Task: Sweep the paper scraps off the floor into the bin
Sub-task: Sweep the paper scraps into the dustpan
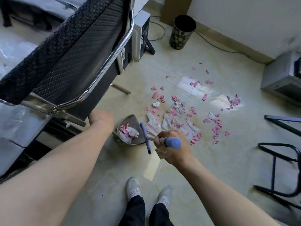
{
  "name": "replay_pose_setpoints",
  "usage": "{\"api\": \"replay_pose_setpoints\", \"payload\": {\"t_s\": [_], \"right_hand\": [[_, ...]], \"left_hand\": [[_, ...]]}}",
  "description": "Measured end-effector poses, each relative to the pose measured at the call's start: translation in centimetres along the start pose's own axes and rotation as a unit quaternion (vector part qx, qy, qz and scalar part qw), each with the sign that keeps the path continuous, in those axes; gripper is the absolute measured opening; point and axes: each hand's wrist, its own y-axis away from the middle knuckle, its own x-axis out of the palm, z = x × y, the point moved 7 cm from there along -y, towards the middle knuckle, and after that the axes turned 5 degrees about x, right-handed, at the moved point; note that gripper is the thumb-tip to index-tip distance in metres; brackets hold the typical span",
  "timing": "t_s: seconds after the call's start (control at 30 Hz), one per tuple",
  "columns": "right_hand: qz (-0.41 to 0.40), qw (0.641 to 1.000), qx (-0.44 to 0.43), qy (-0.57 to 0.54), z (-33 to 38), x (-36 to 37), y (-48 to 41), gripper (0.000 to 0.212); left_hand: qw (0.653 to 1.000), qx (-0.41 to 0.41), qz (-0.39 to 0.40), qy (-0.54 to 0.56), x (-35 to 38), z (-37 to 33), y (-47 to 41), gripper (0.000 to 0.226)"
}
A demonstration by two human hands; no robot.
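our right hand (172, 148) curls tight around the broom (173, 143), its head at the dustpan (122, 120) lip. our left hand (101, 119) sits just beside the pan, but its fingers are hidden, so we cannot tell its grip. paper scraps (174, 113) lie in the pan and are scattered beyond the broom. the bin (179, 38) stands well apart by the wall.

Glossy beige tile floor (211, 168) — black mesh chair (73, 46)

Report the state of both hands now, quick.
Left hand: grips the dustpan handle, fingers mostly hidden.
Right hand: grips the broom handle.
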Motion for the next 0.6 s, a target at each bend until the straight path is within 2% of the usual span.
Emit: {"api": "replay_pose_setpoints", "payload": {"t_s": [0.07, 0.13, 0.27, 0.43, 0.6], "right_hand": [[0.001, 1.000, -0.001, 0.020, -1.2, -0.4, 0.6, 0.037], [-0.004, 0.998, 0.016, 0.062, -3.0, -0.4, 0.9, 0.024], [-0.023, 0.994, 0.076, 0.075, -6.6, -0.4, 0.8, 0.009], [-0.026, 0.993, 0.067, 0.096, -7.3, 0.6, -0.3, 0.018], [0.039, 0.996, 0.011, 0.084, -6.8, 2.7, 0.1, 0.017]], "left_hand": [[1.000, 0.013, -0.003, -0.002, -1.0, -1.5, 0.1, 0.033], [1.000, 0.022, -0.007, -0.007, -2.1, -2.8, 0.1, 0.034], [0.999, 0.029, 0.007, -0.023, -3.8, -4.6, 0.3, 0.034], [0.999, 0.029, 0.013, -0.018, -4.9, -5.8, 0.1, 0.032], [0.999, 0.028, 0.023, -0.033, -4.9, -5.9, 0.2, 0.032]]}}
